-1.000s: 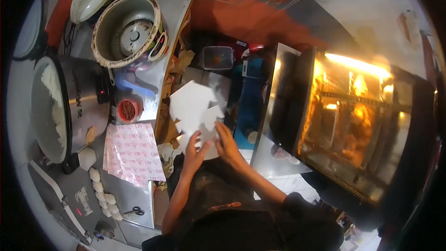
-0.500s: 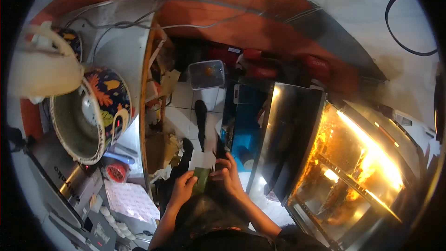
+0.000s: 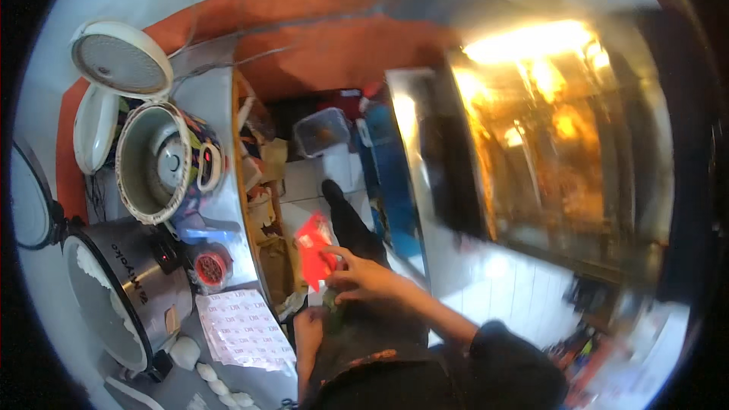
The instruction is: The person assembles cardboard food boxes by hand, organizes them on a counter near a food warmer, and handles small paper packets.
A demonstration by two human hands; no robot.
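In front of my body, my right hand (image 3: 361, 277) pinches a bright red, flat, packet-like piece (image 3: 315, 254) with a pale patch near its top; blur hides its exact kind. My left hand (image 3: 307, 330) is lower and to the left, with its fingers closed at the edge of a dark green flat piece (image 3: 332, 301). A small white piece (image 3: 315, 298) shows just above the left fingers. The green piece lies below the right hand and is partly hidden by it.
On the left counter stand an open patterned pot-like cooker (image 3: 129, 190), an open silver rice cooker (image 3: 144, 273) with white rice, a red tub (image 3: 213, 267) and printed paper sheets (image 3: 241, 326). A lit glass cabinet (image 3: 554, 144) fills the right. A clear plastic box (image 3: 323, 133) is ahead.
The view has swung right and the lit cabinet appears higher. My right hand has left the green piece's side and now holds the red piece; the left hand stays low by the green one.
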